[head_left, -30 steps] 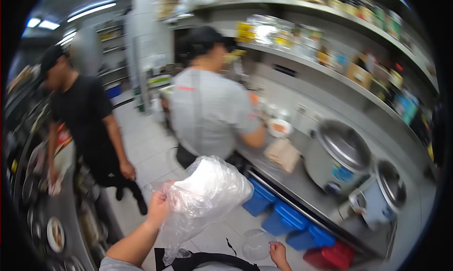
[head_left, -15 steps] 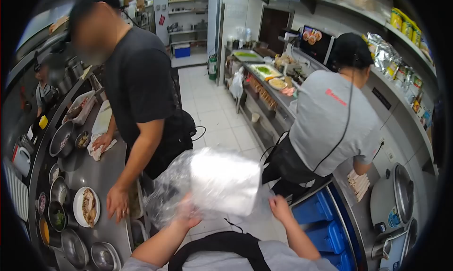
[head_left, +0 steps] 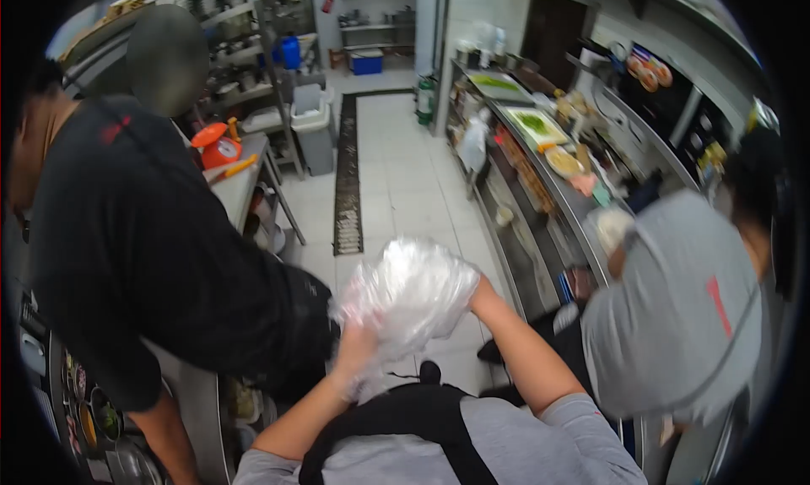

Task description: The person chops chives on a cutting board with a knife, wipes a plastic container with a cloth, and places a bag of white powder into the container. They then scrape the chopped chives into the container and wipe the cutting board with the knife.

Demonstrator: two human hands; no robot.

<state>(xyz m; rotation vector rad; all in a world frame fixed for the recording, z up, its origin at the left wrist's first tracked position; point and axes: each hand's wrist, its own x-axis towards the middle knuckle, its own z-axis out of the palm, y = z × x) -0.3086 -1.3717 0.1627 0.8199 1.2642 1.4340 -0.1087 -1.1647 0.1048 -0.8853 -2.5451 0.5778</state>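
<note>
A bundle of clear plastic (head_left: 418,295), crumpled and shiny with something whitish inside, is held in front of my chest above the tiled floor. My left hand (head_left: 359,341) grips its lower left side, partly seen through the film. On the right side, my right hand (head_left: 481,298) is closed on the edge of the plastic, its fingertips partly hidden behind the bundle. What lies inside the plastic cannot be made out clearly.
A person in black (head_left: 160,232) stands close on the left, a person in grey (head_left: 675,308) close on the right. The tiled floor (head_left: 388,164) runs ahead between them, with a dark drain grate (head_left: 348,189). Food trays (head_left: 536,126) stand on the right counter; an orange scale (head_left: 218,147) is at left.
The view has moved forward between the two co-workers. The plastic has bunched up from a flatter, spread shape, and my right hand has come in from beside it to grip its edge.
</note>
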